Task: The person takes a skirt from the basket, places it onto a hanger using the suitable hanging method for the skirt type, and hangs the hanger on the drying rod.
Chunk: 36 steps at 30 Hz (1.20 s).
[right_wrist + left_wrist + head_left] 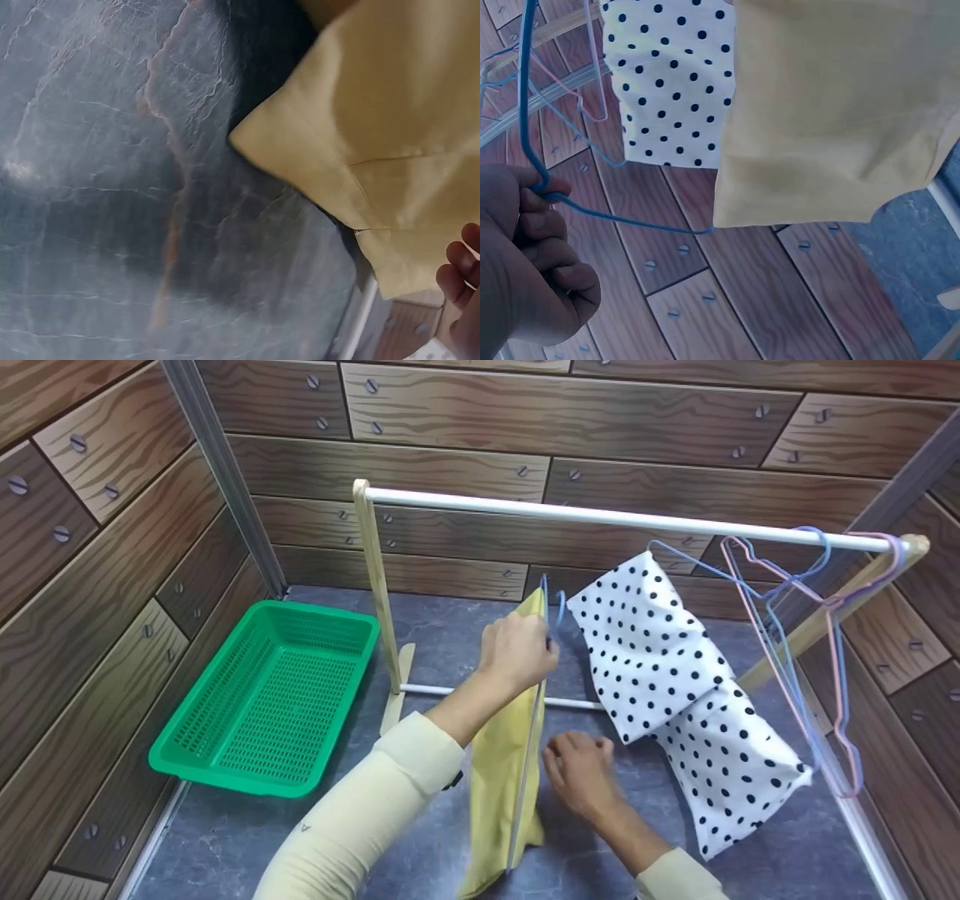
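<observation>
A blue wire hanger is pinched near the base of its hook by my left hand. Over it hangs a yellow cloth, seen nearly edge-on in the head view and broadside in the left wrist view. To the right of the cloth is my right hand, fingers loosely bent with nothing seen in them. In the right wrist view its fingers show close to the cloth's lower part; whether they touch it I cannot tell.
A clothes rack with a white rail stands ahead. At its right end hang blue and pink hangers and a white cloth with black dots. On the floor at left sits a green basket. Wood-patterned walls surround it all.
</observation>
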Each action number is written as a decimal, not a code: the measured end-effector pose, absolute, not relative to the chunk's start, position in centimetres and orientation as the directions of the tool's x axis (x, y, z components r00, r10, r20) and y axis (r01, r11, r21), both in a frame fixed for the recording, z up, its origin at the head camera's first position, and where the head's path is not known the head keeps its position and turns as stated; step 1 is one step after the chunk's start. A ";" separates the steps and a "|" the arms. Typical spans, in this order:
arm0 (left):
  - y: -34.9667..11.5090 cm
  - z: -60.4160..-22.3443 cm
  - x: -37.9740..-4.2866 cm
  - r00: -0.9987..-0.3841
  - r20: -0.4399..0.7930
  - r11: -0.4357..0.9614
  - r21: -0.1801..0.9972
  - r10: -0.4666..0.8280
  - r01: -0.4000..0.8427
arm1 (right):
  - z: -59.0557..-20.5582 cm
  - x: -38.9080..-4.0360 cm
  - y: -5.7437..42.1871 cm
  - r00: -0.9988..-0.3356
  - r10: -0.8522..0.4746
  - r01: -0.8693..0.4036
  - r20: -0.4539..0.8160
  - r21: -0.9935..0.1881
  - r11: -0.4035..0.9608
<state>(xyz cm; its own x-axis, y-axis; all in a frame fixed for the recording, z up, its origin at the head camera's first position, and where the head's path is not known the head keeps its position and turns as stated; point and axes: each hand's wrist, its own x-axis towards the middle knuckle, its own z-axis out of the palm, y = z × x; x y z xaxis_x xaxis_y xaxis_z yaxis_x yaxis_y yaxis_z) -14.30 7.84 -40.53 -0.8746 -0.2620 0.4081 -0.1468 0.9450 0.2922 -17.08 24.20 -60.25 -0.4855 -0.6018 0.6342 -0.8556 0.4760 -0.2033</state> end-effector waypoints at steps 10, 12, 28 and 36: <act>9.1 -39.1 -15.0 -0.818 0.497 0.937 0.320 -0.290 -0.138 | -57.3 -17.0 24.1 -0.299 -0.724 -0.920 0.621 0.013 0.391; 9.1 -39.2 -15.1 -0.817 0.499 0.939 0.315 -0.289 -0.140 | -56.0 -17.3 24.4 -0.332 -0.685 -0.915 0.649 -0.047 0.400; 9.0 -40.7 -16.0 -0.649 0.754 0.977 -0.045 -0.103 -0.207 | -49.6 -14.3 22.9 -0.371 -0.450 -0.856 0.812 -0.111 0.505; 8.9 -41.1 -16.7 -0.520 0.854 0.984 -0.092 -0.001 -0.153 | -49.0 -13.6 21.4 -0.347 -0.433 -0.840 0.832 -0.070 0.538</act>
